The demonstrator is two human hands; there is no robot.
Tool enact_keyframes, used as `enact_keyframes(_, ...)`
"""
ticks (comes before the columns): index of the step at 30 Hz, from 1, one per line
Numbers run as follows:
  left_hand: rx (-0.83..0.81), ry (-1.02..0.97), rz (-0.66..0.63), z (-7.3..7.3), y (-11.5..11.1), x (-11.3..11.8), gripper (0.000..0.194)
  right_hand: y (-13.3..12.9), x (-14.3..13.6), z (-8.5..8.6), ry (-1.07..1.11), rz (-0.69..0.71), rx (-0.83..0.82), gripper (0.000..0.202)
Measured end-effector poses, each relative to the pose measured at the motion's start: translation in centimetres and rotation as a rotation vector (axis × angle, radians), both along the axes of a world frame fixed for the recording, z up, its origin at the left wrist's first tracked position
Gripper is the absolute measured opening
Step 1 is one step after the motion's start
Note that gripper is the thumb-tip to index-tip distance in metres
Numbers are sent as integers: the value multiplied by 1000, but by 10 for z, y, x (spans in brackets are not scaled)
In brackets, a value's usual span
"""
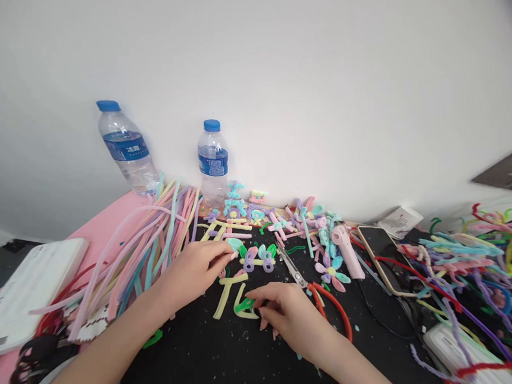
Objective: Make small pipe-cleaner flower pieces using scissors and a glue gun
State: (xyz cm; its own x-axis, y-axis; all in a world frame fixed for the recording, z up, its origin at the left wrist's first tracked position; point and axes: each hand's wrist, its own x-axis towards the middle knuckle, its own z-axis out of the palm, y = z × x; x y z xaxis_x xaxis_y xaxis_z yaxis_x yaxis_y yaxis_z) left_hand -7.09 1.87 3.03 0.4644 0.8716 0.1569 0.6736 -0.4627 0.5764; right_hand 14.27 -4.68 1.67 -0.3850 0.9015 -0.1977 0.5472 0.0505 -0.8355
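Flower [331, 271] complete; loose stems (unshaped) lie toward desk's [199, 358] left edge. Left hand [195, 269] pinches teal loop [235, 242]; right hand [296, 314], green piece [245, 305].

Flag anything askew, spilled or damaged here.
Pale specks litter the black tabletop. The pipe cleaners at right lie tangled; the left bottle looks tilted, perhaps only from lens distortion. No liquid spill shows.

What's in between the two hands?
In the head view, a yellow stem piece lies on the black table between the left hand and right hand.
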Motion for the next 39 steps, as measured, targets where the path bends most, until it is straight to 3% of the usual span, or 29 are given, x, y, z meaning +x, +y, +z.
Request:
enact_keyframes(4,-3,18,-27,4,-2,-1,27,-3,7,10,-35,-56,66,37)
enact_keyframes(7,-53,38,-148,6,-7,2,22,-4,8,13,-128,-36,202,26)
enact_keyframes(11,-142,76,-355,4,-16,11,5,-4,4,10,-216,15,256,18)
enact_keyframes(16,-121,114,-421,-4,-21,19,9,-3,-2,2,-176,46,244,18)
enact_keyframes(20,-119,148,-419,-6,-21,20,6,1,0,4,40,-126,82,16)
enact_keyframes(24,-132,148,-426,-8,-20,19,3,9,19,16,482,-349,-198,8)
enact_keyframes(28,-131,141,-422,-8,-20,18,2,19,56,32,697,-599,-101,23)
enact_keyframes(30,-126,134,-415,-6,-20,17,3,22,75,38,627,-709,-5,28)
enact_keyframes(33,-129,127,-415,-1,-19,15,5,23,98,43,356,-795,198,30)
enact_keyframes(36,-122,141,-402,4,-18,13,14,20,112,43,-9,-731,262,29)
enact_keyframes(39,-74,131,-352,8,-16,9,18,14,119,45,-335,-567,195,20)
